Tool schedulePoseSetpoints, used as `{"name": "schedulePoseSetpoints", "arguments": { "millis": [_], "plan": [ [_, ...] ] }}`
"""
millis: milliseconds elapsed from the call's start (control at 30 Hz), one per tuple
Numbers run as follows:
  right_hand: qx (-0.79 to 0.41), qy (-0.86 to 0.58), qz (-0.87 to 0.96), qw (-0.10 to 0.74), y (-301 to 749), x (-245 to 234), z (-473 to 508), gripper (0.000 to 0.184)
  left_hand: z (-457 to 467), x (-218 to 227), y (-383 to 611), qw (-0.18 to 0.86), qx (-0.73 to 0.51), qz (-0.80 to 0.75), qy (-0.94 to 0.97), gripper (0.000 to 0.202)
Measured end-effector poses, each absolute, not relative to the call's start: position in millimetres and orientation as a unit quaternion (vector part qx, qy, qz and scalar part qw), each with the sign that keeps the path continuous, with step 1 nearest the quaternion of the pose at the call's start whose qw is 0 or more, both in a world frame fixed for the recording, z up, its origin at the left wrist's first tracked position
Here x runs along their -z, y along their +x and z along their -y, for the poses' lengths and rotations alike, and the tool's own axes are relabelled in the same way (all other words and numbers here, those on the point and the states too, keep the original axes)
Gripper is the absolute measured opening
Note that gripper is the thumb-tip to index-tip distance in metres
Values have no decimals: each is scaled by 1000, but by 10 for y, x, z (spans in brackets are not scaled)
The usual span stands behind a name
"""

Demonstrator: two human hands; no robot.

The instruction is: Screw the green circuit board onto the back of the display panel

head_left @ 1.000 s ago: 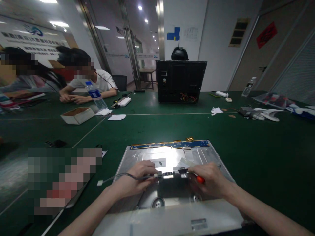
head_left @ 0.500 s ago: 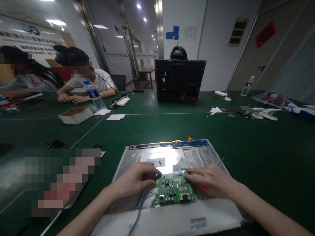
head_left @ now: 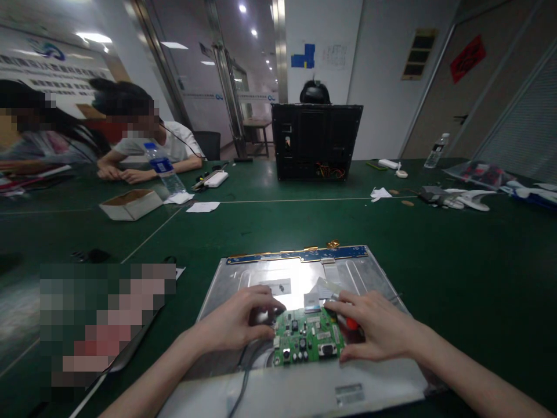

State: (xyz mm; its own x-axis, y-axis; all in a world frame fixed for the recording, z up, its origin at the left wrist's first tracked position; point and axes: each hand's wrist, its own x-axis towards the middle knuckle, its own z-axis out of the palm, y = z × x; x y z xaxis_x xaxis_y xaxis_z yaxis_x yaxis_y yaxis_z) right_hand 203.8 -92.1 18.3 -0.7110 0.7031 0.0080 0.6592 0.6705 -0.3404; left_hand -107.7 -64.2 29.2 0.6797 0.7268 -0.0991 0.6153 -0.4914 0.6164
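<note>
A green circuit board (head_left: 307, 337) lies on the metal back of a flat display panel (head_left: 256, 273). My left hand (head_left: 243, 319) has its thumb and fingers closed at the board's left edge. On the other side, my right hand (head_left: 369, 325) grips the board with fingers at its upper right corner and thumb at its lower right. The red end (head_left: 351, 324) of something shows under my right palm; a thin dark rod sticks out beyond that hand. A flat ribbon cable (head_left: 312, 302) meets the board's top edge. Dark cables run from beneath the board's left side.
A narrow blue board (head_left: 300, 254) runs along the panel's far edge. The green table (head_left: 261, 226) also bears a small white box (head_left: 130, 205), a bottle (head_left: 165, 168) and an upright black monitor back (head_left: 317, 142). Two people sit at the left; another head shows behind the monitor.
My right thumb has come out to the board's lower right corner, and the red end has shifted up and left. My left hand stays at the left edge.
</note>
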Motion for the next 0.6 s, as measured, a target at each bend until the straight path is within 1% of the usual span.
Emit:
{"name": "schedulePoseSetpoints", "arguments": {
  "millis": [200, 400, 467, 533, 600],
  "plan": [
    [-184, -379, 903, 85, 2063, -154, 903, 66, 633, -262, -1079, 318, -90, -384, 862, 29],
    [-181, -372, 907, 80, 2087, -176, 878, 68, 632, -262, -1083, 325, -91, -377, 862, 30],
    [-169, -366, 911, 90, 2100, -175, 863, 62, 632, -269, -1080, 326, -92, -380, 861, 30],
    [-144, -358, 913, 136, 2124, -165, 849, 48, 633, -277, -1076, 327, -93, -388, 857, 31],
    [-91, -342, 906, 232, 2160, -157, 847, 34, 632, -284, -1075, 332, -91, -394, 852, 31]
  ]
}}
